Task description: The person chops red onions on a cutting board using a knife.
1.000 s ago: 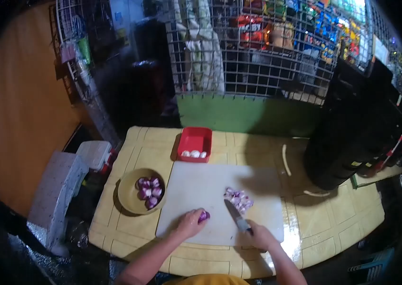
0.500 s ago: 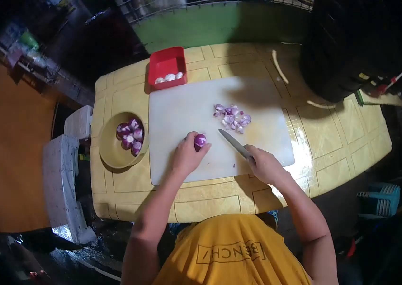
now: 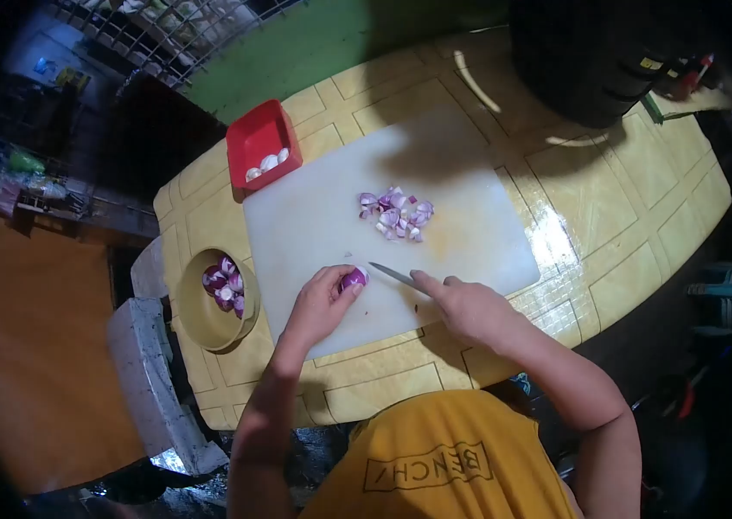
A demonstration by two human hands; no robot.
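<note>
My left hand (image 3: pixel 320 304) pinches a purple onion (image 3: pixel 354 278) against the white cutting board (image 3: pixel 297 221). In my right hand (image 3: pixel 469 307) is a knife (image 3: pixel 394 273), its blade pointing left with the tip close to the onion. A gap still shows between tip and onion. Beyond the knife lies a loose pile of chopped onion (image 3: pixel 396 214). A few small scraps dot the board near my hands. Left of the board, a yellowish bowl (image 3: pixel 195 304) holds several purple onions (image 3: pixel 226 284).
A red container (image 3: pixel 253 132) with several white garlic-like pieces (image 3: pixel 268 163) stands at the board's far left corner. A large black container (image 3: pixel 569 65) rises at the back right of the yellow-covered table (image 3: pixel 634 208). White chairs (image 3: pixel 154 381) stand to the left.
The view has tilted and turned. The knife has come nearer the onion and its blade now lies flatter across the view. My left hand keeps its hold on the onion.
</note>
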